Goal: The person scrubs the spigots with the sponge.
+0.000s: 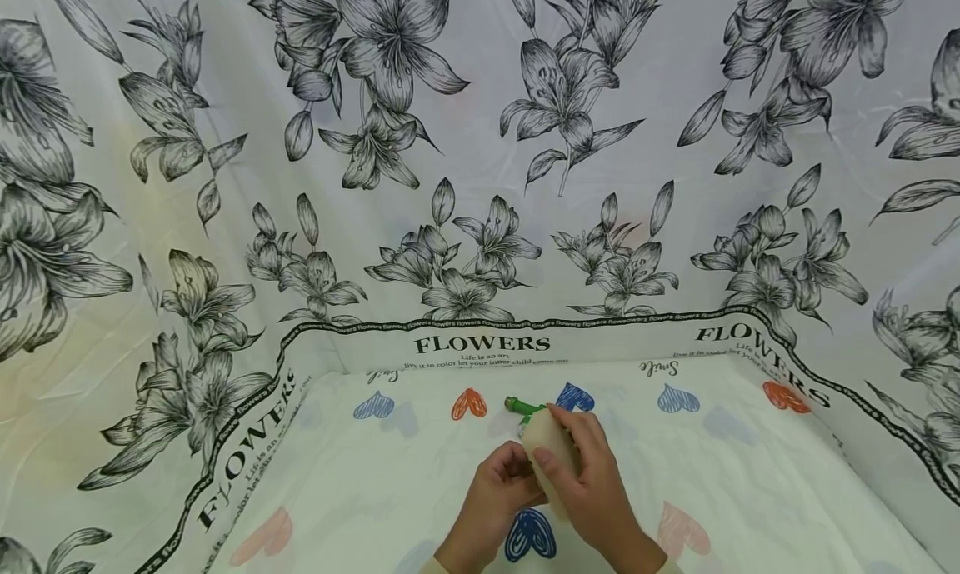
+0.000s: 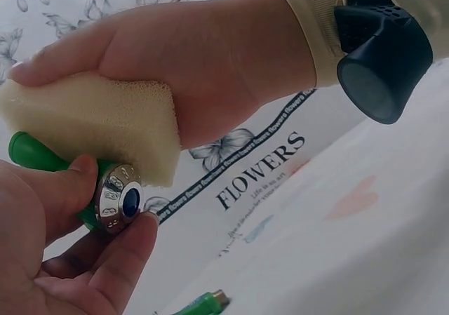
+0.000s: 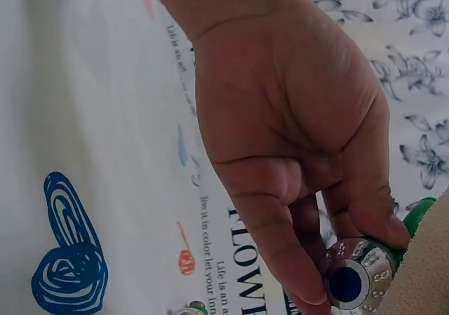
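Observation:
My right hand (image 1: pixel 596 478) grips a cream sponge block (image 1: pixel 549 449), thumb along one side and fingers on the other. In the left wrist view the sponge (image 2: pixel 91 111) lies against a green cable lock (image 2: pixel 116 197) with a silver number dial and a dark blue end. My left hand (image 2: pixel 63 238) pinches the lock beside that dial. The right wrist view shows the left hand (image 3: pixel 287 118) with the dial (image 3: pixel 375 276) at its fingertips and the sponge's edge (image 3: pixel 424 273) beside it. Past the sponge, the lock's green end piece (image 1: pixel 521 406) points left.
A white cloth (image 1: pixel 375 482) printed with red and blue hearts covers the surface below the hands. Behind and at both sides hang white sheets (image 1: pixel 480 149) with black flower drawings and lettering. A dark wrist camera (image 2: pixel 386 66) sits on the right wrist.

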### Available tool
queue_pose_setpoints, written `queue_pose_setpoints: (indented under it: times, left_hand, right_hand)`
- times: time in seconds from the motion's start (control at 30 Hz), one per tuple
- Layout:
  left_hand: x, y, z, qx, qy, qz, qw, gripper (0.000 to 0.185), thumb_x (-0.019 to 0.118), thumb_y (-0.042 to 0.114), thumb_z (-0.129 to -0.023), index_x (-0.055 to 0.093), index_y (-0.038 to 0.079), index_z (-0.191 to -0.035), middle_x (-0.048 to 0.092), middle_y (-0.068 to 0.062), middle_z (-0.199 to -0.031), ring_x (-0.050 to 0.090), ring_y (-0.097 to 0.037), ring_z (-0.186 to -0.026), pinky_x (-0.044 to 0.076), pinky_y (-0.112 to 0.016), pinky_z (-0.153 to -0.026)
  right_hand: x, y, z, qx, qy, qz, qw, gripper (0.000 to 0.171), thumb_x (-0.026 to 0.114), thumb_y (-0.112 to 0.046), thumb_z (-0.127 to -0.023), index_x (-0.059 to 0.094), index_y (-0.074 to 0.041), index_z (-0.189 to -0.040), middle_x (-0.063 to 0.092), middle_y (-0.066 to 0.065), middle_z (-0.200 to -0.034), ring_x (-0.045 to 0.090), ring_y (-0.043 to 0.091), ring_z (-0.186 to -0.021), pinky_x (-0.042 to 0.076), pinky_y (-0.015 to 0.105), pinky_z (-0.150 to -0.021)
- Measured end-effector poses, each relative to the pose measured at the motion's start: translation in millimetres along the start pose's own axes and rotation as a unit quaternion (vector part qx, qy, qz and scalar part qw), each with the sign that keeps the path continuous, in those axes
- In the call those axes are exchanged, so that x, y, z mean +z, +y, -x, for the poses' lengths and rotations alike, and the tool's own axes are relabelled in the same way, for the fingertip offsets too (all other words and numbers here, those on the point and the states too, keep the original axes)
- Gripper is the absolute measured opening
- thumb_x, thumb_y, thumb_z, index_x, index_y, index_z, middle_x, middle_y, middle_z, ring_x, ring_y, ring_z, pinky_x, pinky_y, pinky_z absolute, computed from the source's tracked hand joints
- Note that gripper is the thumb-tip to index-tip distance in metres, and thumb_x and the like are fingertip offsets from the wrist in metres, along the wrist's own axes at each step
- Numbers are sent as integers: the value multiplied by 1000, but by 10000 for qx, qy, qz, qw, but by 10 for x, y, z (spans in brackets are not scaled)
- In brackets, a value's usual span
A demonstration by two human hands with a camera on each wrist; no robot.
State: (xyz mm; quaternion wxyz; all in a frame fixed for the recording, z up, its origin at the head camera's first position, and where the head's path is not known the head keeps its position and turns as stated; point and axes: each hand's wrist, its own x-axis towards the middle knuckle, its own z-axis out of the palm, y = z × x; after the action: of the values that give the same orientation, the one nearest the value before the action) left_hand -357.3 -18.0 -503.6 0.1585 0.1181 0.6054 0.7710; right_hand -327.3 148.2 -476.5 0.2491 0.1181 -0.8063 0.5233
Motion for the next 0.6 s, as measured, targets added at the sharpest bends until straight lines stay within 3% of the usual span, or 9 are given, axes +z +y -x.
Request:
queue_pose_setpoints:
  times: [0.27,0.6]
  left_hand:
    - [15,-34,3,-10,-182,219,9996,23,75,3,-103,67,1,-125,71,-16,-119,73,-30,-110,64,-44,-93]
    - [62,-9,40,-14,-452,294,9985,28,78,4,-101,66,0,-126,69,-19,-120,74,-29,-110,63,-44,-94]
  right_hand:
    - [-50,90,-6,11,-11,108,9999,51,73,-28,-107,60,-14,-155,56,-1,-129,56,19,-109,61,42,-88]
    - [-189,411,-50,23,229,683,9974,53,73,-29,-108,59,-6,-154,57,4,-128,56,16,-106,59,38,-86]
